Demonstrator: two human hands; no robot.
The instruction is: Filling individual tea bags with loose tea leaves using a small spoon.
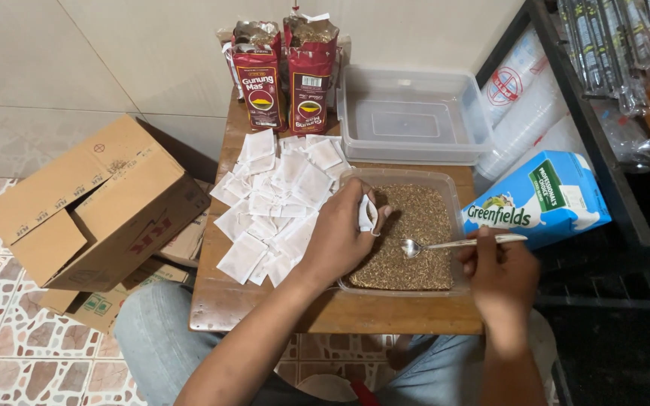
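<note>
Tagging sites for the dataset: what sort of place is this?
Likely a small home or shop-back packing corner: tiled floor, a small wooden table against the wall, a cardboard box, and a rack of stacked plastic cups.

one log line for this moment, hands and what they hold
left hand: holds small white bag | right hand: holds spoon | spoon bowl over loose tea in container
</note>
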